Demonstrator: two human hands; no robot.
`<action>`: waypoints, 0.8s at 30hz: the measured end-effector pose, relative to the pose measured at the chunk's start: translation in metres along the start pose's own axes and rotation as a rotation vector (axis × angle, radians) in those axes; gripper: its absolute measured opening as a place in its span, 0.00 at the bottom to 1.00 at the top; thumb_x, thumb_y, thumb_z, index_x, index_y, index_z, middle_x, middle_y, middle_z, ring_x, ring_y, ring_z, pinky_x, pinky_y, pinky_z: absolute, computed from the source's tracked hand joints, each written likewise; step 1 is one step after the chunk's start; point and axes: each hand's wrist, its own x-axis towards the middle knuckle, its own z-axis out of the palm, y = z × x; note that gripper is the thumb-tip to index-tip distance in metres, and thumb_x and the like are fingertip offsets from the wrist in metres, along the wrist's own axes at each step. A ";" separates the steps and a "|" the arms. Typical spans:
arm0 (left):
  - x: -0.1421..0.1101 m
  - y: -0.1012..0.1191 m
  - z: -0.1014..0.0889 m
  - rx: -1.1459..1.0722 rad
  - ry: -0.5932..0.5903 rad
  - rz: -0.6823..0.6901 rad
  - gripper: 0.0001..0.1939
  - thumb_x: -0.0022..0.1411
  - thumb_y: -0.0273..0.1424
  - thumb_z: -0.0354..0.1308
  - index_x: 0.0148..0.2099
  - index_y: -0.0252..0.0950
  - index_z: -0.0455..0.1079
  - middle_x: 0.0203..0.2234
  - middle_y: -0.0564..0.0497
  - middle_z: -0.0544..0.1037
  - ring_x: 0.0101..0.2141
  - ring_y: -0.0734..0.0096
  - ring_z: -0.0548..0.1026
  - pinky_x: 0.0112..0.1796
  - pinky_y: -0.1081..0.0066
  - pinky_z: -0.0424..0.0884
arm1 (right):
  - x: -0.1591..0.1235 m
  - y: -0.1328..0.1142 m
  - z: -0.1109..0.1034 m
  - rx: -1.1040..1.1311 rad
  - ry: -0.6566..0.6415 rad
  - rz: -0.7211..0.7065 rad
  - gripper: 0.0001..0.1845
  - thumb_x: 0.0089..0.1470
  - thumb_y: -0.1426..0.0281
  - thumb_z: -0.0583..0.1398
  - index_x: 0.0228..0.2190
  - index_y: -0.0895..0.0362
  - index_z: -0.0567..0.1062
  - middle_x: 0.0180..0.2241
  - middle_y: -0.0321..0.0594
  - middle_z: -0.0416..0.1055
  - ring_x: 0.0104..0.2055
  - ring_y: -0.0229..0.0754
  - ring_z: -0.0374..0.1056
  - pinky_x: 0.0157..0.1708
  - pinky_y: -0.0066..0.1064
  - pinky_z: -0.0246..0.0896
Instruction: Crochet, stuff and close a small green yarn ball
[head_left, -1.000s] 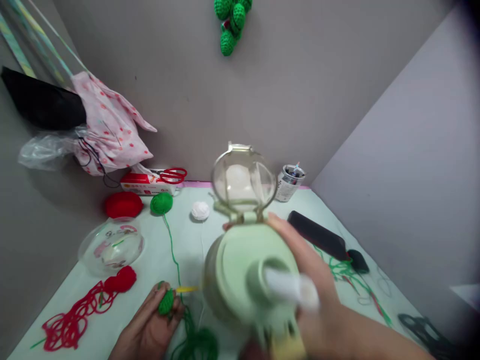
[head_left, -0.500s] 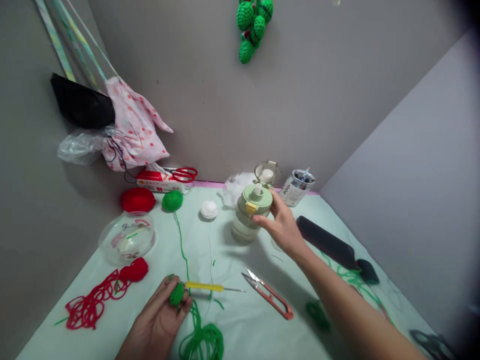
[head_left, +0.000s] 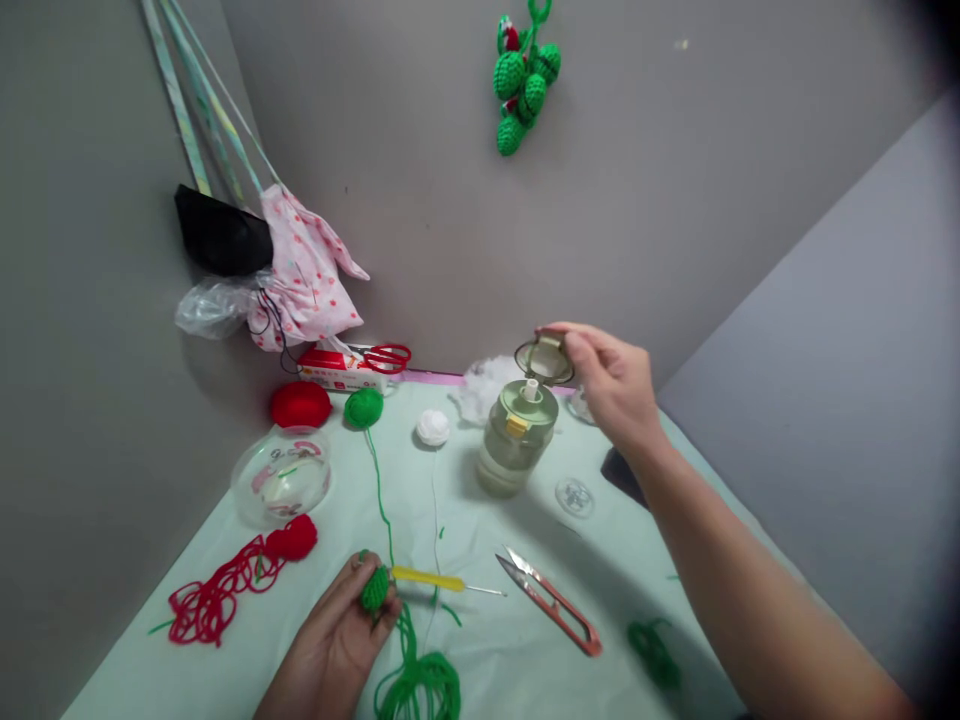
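My left hand [head_left: 337,630] is closed around a small green crochet piece [head_left: 375,590]. A yellow-handled crochet hook [head_left: 429,578] juts from it to the right, its metal tip over the table. My right hand [head_left: 616,385] pinches the raised lid [head_left: 546,358] of a clear water bottle [head_left: 510,445] with a pale green top. The bottle stands upright, its white spout exposed. Green yarn [head_left: 420,685] lies in loops beside my left hand, and orange thread snips [head_left: 551,605] rest with blades apart between the hands.
At the left are a clear plastic bowl [head_left: 281,478], tangled red yarn [head_left: 217,590] and a red yarn ball [head_left: 300,404]. Green [head_left: 364,408] and white [head_left: 433,428] yarn balls sit further back. A small clear disc [head_left: 574,497] lies right of the bottle. Green crocheted pieces [head_left: 525,90] hang on the wall.
My right hand has left the bottle's side and risen to grip its lid. The left hand still holds the crochet piece. The whole view has shifted slightly.
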 end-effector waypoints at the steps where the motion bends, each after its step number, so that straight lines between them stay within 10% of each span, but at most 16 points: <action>1: 0.001 0.000 -0.001 -0.001 -0.001 -0.005 0.12 0.65 0.14 0.52 0.38 0.33 0.72 0.33 0.50 0.77 0.28 0.72 0.78 0.31 0.69 0.81 | -0.010 -0.005 0.003 -0.091 -0.050 -0.118 0.16 0.69 0.57 0.57 0.46 0.49 0.81 0.49 0.43 0.81 0.53 0.50 0.76 0.58 0.50 0.69; 4: 0.003 -0.001 -0.002 0.002 -0.024 -0.019 0.12 0.65 0.13 0.53 0.38 0.32 0.72 0.32 0.51 0.76 0.28 0.72 0.78 0.31 0.70 0.81 | -0.045 -0.004 0.016 -0.337 -0.171 -0.410 0.16 0.67 0.63 0.59 0.55 0.47 0.75 0.59 0.46 0.74 0.62 0.56 0.69 0.67 0.60 0.57; 10: -0.003 -0.002 0.005 0.027 0.013 -0.009 0.12 0.68 0.14 0.50 0.37 0.30 0.72 0.33 0.50 0.75 0.27 0.72 0.77 0.30 0.69 0.80 | -0.085 0.024 0.042 -0.585 -0.057 -0.530 0.33 0.60 0.72 0.65 0.63 0.44 0.63 0.64 0.52 0.61 0.71 0.67 0.52 0.66 0.68 0.56; 18: -0.017 0.000 0.015 0.017 -0.004 0.008 0.14 0.69 0.15 0.49 0.34 0.30 0.72 0.31 0.51 0.73 0.28 0.74 0.76 0.30 0.71 0.81 | -0.056 0.015 0.023 -0.539 0.009 -0.180 0.47 0.53 0.61 0.72 0.66 0.50 0.57 0.62 0.58 0.62 0.63 0.67 0.63 0.60 0.64 0.64; 24: -0.013 -0.003 0.009 0.070 0.014 0.020 0.13 0.68 0.16 0.51 0.36 0.31 0.74 0.28 0.51 0.76 0.27 0.74 0.77 0.31 0.73 0.81 | -0.045 0.011 0.016 -0.456 -0.145 0.023 0.35 0.51 0.61 0.71 0.57 0.51 0.67 0.55 0.50 0.70 0.56 0.58 0.70 0.57 0.53 0.68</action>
